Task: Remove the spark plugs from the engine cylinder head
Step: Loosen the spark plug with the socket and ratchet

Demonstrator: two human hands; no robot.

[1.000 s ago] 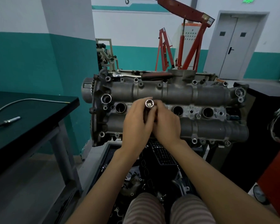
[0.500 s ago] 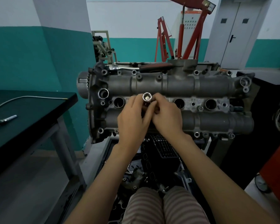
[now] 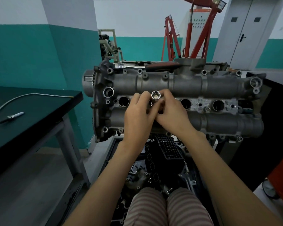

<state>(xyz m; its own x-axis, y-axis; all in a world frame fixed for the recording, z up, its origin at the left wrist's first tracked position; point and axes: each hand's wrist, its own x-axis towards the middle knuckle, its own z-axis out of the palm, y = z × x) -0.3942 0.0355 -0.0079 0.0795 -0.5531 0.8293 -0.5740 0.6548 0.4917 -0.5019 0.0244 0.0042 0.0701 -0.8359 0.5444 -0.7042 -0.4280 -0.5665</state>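
both hands are on the spark plug socket (image 3: 155, 95) now, left hand (image 3: 137, 117) and right hand (image 3: 173, 115) pinching it from either side over the second well from the left of the cylinder head (image 3: 219, 121). ratchet (image 3: 145, 65) lies on the far edge. no readable lettering anywhere on the casting.

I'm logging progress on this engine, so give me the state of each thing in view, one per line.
Socket: upright at the second plug well, held by both hands.
Left hand: gripping the socket.
Right hand: gripping the socket.
Ratchet: lying unused atop the cylinder head.
Door: closed.
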